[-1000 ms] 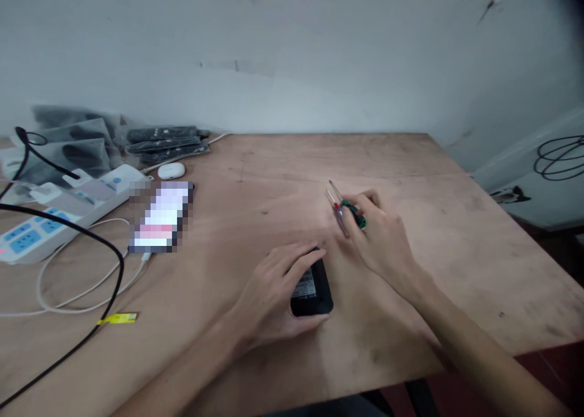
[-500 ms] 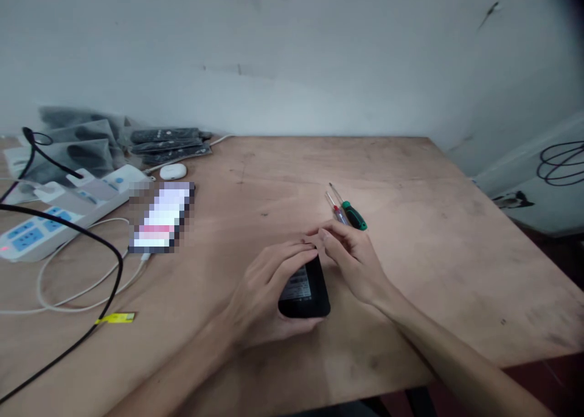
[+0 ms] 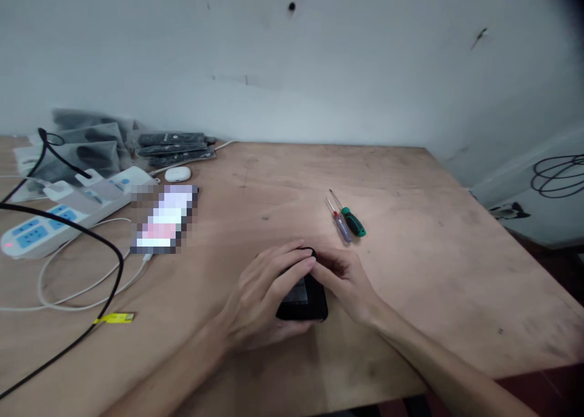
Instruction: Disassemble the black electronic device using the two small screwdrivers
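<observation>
A worn wooden tabletop runs back to a scuffed white wall. Near its front edge both hands meet over a small black device lying flat: the left hand curls over it from the left, and the right hand pinches its far end. Beyond lie two screwdrivers, untouched. Far left sits a white power strip.

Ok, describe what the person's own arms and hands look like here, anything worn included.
Both forearms are bare as far as the picture shows: no sleeves, gloves, watch or bracelet in view. The left hand and right hand show no rings on the visible fingers. The arms are slender and enter from the bottom edge. No cables or markings on them.
</observation>
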The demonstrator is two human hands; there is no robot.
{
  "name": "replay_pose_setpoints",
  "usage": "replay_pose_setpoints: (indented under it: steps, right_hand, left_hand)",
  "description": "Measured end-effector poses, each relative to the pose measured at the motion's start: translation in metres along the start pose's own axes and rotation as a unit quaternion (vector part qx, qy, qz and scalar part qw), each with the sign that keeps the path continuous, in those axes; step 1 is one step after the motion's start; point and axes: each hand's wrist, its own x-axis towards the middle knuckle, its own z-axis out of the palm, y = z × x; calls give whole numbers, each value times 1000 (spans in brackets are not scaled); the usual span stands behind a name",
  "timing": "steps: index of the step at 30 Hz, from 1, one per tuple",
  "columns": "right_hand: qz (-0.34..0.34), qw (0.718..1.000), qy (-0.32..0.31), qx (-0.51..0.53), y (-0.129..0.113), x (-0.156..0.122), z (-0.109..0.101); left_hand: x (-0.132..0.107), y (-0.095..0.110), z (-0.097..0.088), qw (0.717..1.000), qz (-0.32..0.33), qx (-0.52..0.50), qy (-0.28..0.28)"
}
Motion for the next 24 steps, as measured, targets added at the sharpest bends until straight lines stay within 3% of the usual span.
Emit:
replay_pose_setpoints:
  steps: [11, 24]
  right_hand:
    - [18, 999, 1, -42, -3, -10, 4]
    - [52, 990, 83, 101, -8, -8, 3]
  left_hand:
    - [-3, -1, -3, 1000, 26, -14, -1]
    - [-9, -11, -1, 994, -69, -89, 2]
